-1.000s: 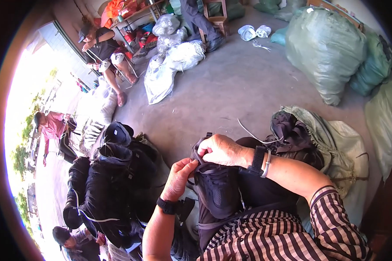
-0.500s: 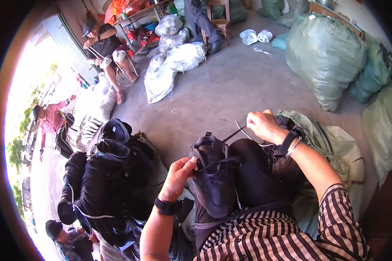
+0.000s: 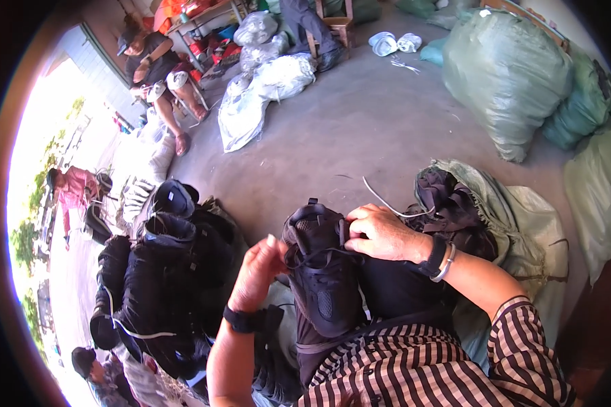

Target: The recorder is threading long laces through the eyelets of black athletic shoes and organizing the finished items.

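A black lace-up sneaker (image 3: 324, 288) lies on my lap, its toe toward me and its heel tab pointing away. Dark shoelace (image 3: 319, 256) crosses the upper part of its tongue. At the shoe's right side my right hand (image 3: 388, 234) is closed, thumb and forefinger pinching the lace beside the collar. My left hand (image 3: 256, 275) is at the shoe's left edge with curled fingers and thumb raised; what its fingertips hold is hidden. Just right of my lap, an open sack (image 3: 523, 227) holds a bundle of dark laces (image 3: 448, 200).
Many black shoes (image 3: 163, 285) are heaped at my left. Large green sacks (image 3: 509, 81) stand at the far right. A white sack (image 3: 265, 91) lies on the floor ahead. One seated person (image 3: 157, 71) works at the far left; other people are along the left side.
My right hand has come down and left from the stretched lace to the shoe's right side. My left hand has shifted left, off the shoe's collar. The view has moved slightly.
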`<state>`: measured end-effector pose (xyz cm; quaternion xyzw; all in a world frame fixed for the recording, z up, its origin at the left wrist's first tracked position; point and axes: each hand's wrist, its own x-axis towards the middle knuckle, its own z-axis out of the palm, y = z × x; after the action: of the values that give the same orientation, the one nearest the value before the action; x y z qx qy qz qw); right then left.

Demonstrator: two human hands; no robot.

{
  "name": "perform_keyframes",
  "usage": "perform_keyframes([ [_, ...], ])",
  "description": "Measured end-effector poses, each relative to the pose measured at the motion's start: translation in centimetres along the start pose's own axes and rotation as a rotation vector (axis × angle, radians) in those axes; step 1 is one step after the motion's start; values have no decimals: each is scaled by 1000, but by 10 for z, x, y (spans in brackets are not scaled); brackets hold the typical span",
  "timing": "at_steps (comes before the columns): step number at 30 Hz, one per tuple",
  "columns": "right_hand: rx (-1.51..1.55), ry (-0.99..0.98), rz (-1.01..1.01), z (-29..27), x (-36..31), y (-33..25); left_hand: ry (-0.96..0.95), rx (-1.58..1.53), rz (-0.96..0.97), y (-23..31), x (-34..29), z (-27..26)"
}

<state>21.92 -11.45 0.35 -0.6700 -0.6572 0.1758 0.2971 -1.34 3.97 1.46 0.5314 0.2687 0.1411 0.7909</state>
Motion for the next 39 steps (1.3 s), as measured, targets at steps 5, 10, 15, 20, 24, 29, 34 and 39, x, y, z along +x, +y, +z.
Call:
perform_keyframes([
  [5,99,-23,-126,-9,-4,-22,315,246,13,11,14,-17],
  [10,357,-74,-118,-6,-1,-30,44,227,-96,31,20,-9],
  [15,978,-63,172,2,10,-25,108,194,-52,22,17,-22],
  [20,954,-162,140,22,17,-21,166,-437,120,-10,-18,-75],
  [24,838,-294,199,14,24,-31,172,-380,101,-17,-37,-75],
  [29,941,-88,171,25,29,-40,184,-293,102,-20,-50,-70],
  [34,853,24,165,18,39,-48,187,-199,107,-22,-56,-59],
  [39,629,-73,108,10,53,-61,189,-116,93,-27,-56,-46],
])
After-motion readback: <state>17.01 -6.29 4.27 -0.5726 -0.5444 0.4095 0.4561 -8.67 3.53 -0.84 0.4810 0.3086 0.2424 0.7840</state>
